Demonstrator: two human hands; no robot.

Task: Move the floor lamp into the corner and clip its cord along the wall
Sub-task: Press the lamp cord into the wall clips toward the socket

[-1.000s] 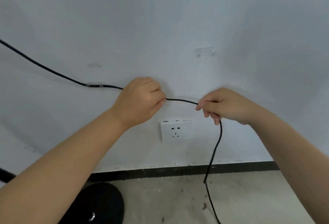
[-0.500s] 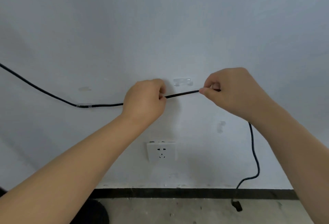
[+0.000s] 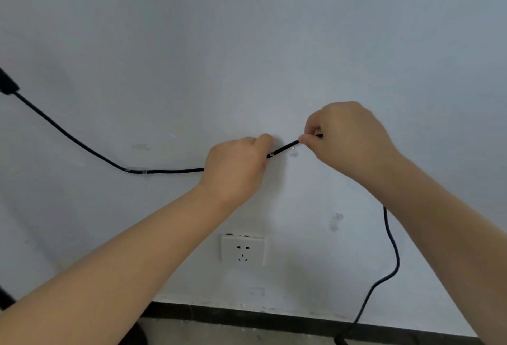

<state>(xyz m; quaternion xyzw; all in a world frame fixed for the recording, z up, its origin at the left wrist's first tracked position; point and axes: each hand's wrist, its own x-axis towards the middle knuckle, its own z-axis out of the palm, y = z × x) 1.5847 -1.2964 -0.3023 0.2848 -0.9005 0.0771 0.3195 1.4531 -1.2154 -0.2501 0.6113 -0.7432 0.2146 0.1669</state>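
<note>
- The black cord (image 3: 164, 171) is judged light, thin and limp: it sags between supports and hangs in loose curves toward the floor (image 3: 247, 336) on the right, so it has to be held taut to be steered.
- It is held by one clear clip (image 3: 136, 170) on the wall (image 3: 247, 43) at the left; from there it rises up-left to a dark fitting (image 3: 8, 85) at the frame's edge, probably part of the lamp.
- The left hand (image 3: 236, 169) is closed around the cord just left of a second clear clip (image 3: 293, 152); the right hand (image 3: 348, 141) is pinched on it with thumb and fingertips just right of that clip.
- A short straight stretch is kept between the two hands, tilted up to the right and touching or just beside the clip; whether it is seated cannot be told.
- Taking hold close on either side of the clip is judged best, since a soft cord buckles if pushed from far off.
- The clips look small and stuck on, so they are judged easy to pull off.
- The wall is pale, plain and marked by old adhesive patches; a white socket (image 3: 243, 252) sits below the hands, above a dark skirting strip (image 3: 274, 320) and a grey floor.
</note>
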